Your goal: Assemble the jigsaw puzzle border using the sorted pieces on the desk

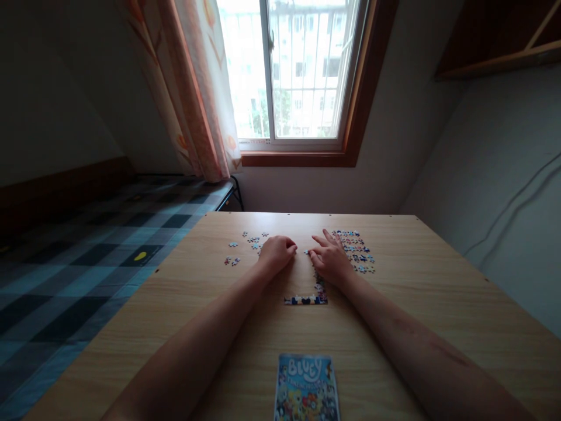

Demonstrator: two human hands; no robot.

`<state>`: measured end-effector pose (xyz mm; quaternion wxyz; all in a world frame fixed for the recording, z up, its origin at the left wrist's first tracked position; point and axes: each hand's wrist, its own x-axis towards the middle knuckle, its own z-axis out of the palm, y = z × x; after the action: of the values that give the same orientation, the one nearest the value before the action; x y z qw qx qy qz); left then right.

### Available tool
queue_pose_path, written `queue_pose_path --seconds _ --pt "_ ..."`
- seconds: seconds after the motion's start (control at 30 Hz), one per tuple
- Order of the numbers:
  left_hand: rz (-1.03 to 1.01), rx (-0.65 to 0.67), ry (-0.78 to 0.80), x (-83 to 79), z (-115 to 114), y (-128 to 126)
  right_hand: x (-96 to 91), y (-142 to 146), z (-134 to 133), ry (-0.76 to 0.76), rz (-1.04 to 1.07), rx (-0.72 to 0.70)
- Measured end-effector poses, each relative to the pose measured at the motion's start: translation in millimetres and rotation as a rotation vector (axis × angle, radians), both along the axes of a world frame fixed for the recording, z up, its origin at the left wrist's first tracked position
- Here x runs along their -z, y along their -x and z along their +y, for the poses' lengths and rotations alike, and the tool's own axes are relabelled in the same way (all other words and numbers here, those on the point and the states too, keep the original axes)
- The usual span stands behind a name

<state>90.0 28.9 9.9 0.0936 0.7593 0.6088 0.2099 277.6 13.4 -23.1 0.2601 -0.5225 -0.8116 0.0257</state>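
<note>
My left hand (277,252) rests on the table with its fingers curled together. Whatever those fingers may hold is hidden. Across a small gap, my right hand (331,257) lies with its fingers spread, one fingertip at a small light-blue puzzle piece (306,252). Below and partly under the right hand runs a joined L-shaped strip of puzzle pieces (305,300), with its short side along the bottom. Loose puzzle pieces (253,240) are scattered beside the left hand. Rows of puzzle pieces (363,258) lie right of the right hand, which covers part of them.
A picture card (307,389) reading "Bluey" lies at the near part of the wooden table (421,280). A bed with a checked cover (87,257) borders the table on the left. Beyond the table's far edge are a window (307,76) and a curtain (193,88).
</note>
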Motion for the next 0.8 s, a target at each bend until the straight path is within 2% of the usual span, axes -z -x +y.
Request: queue_pose_path --seconds 0.13,0.23,0.37,0.5,0.67,0.8 --pt "0.083 -0.068 0.071 -15.5 -6.2 -2.7 2.0 -0.3 0.8 -0.004 0.007 -0.003" --pt "0.126 -0.073 0.064 -20.0 -5.8 -1.3 3.0 -0.6 1.6 -0.007 0.010 -0.005" --pt "0.202 0.015 -0.054 -11.1 -2.5 5.7 3.5 -0.7 1.9 -0.010 0.008 -0.002" --pt "0.293 0.154 -0.066 -1.5 -0.6 10.1 3.0 -0.5 1.7 -0.011 0.004 0.005" --pt "0.293 0.171 -0.083 0.0 2.1 7.7 2.0 -0.7 1.4 -0.016 0.000 0.000" --pt "0.239 0.166 -0.030 3.4 4.8 3.8 0.8 -0.4 0.4 -0.010 -0.011 0.001"
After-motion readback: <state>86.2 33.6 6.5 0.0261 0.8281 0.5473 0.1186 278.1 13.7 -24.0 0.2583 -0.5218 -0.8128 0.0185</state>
